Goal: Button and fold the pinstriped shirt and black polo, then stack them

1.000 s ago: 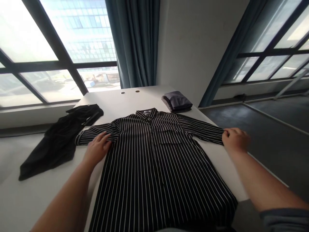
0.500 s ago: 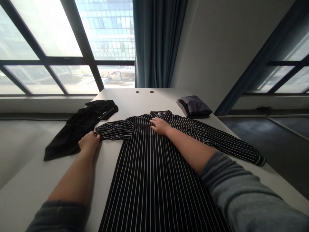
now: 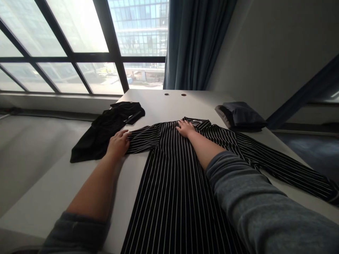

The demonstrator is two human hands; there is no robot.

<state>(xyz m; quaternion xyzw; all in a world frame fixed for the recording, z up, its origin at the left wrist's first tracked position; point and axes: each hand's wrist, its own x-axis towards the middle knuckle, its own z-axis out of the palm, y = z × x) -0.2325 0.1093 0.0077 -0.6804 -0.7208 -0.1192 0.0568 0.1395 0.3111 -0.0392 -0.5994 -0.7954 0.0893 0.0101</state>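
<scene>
We are smoothing the striped shirt (image 3: 174, 183), flat on the table (image 3: 156, 102): right hand (image 3: 186, 128) spread open on its collar (image 3: 201, 123) at 12 o'clock, left hand (image 3: 118, 143) covering the 10 o'clock sleeve (image 3: 144, 139), grip unclear. Folding it would need a pinch.

Both arms reach forward, grey sleeves pushed up; left hand (image 3: 118, 143) and right hand (image 3: 186, 127) rest palm-down, fingers loosely extended.

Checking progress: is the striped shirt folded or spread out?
Spread out. The striped shirt lies flat on the table, both sleeves stretched sideways; the left hand is at one cuff, the right hand by the collar.
</scene>
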